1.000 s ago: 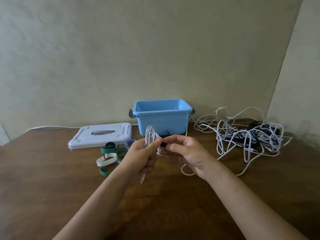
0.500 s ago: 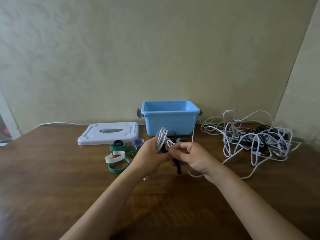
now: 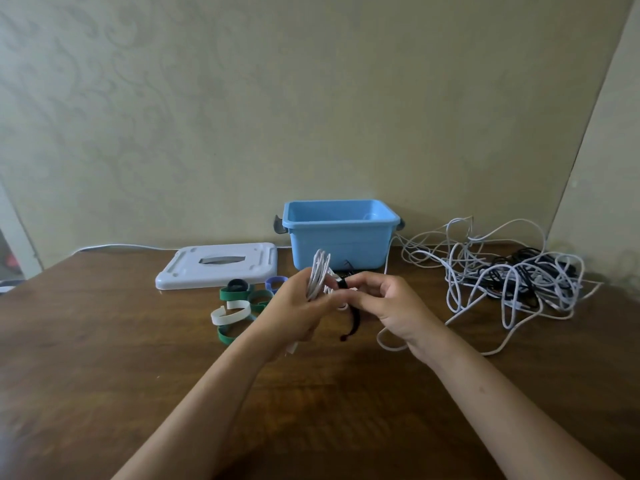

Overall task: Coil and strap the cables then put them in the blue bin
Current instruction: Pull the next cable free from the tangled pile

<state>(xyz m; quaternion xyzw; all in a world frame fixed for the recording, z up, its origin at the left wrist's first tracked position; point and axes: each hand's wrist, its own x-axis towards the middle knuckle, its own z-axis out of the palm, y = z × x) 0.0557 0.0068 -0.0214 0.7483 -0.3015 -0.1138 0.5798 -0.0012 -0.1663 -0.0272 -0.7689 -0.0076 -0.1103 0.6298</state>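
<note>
Wooden table, dark brown, fills lower frame. White lid lies flat on it at back left, grey handle slot in its top. Thin white wire runs along table's back edge behind lid, toward the left. Beige patterned wall behind. Second plain wall panel at right, meeting it at a corner.

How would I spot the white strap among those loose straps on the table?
Find the blue bin at the back of the wooden table, then the pale lid lying flat to its left. Just in front of the lid lies a cluster of curled straps; the white strap is the open C-shaped one, the only white piece among green, black and purple.
</note>
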